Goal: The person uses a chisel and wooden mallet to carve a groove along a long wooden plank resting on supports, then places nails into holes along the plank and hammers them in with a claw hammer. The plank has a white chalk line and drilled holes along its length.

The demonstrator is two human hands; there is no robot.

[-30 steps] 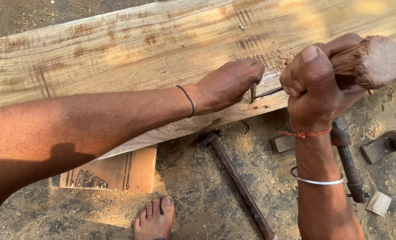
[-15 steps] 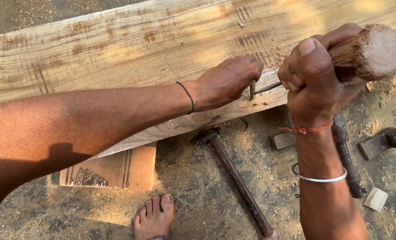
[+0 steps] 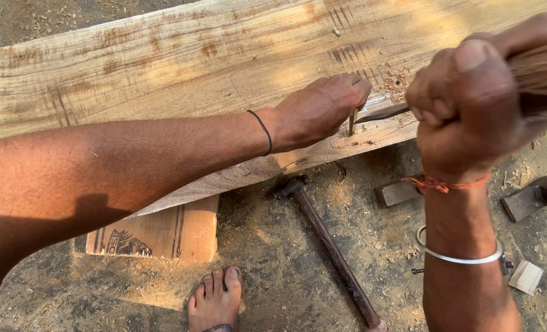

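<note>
head view: chisel point(image 3: 381, 114) half hidden under left hand point(image 3: 319, 110) fingers; right hand point(image 3: 470, 104) fist around cropped mallet point(image 3: 540, 67).

At six o'clock we see a bare foot point(image 3: 217, 300) on the sawdust-strewn ground point(image 3: 273, 270). A hammer point(image 3: 328, 246) lies just beside it at five o'clock. A carved wooden block point(image 3: 156, 237) props the plank at seven o'clock, and at three o'clock lie a dark block point(image 3: 399, 192) and an adze-like tool point(image 3: 534, 197).
</note>
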